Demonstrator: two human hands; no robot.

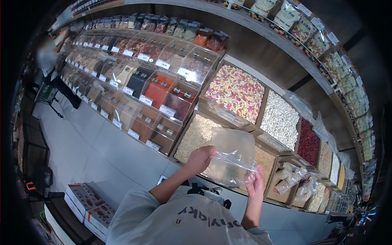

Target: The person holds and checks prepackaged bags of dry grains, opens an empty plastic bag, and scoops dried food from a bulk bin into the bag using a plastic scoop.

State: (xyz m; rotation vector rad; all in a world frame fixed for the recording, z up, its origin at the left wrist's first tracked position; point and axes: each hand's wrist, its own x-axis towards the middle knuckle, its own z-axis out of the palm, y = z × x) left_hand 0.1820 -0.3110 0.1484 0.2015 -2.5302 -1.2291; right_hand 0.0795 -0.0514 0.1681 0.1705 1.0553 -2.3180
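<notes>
A clear plastic bag (233,143) is stretched between my two hands, over the wooden bins of dry goods. My left hand (201,160) grips its edge on one side, fingers closed on the film. On the other side my right hand (255,182) pinches the bag as well. No contents show inside it. Beneath and behind the bag lie a bin of pale grain (194,136) and a bin of tan grain (264,160), both partly covered by it.
Beyond are bins of mixed colourful pieces (234,87), white beans (279,118) and dark red beans (308,141). Clear-lidded dispensers (163,96) line the left. Bagged goods (296,181) sit at right. Printed boxes (87,206) stand on the floor; a person (51,61) stands far left.
</notes>
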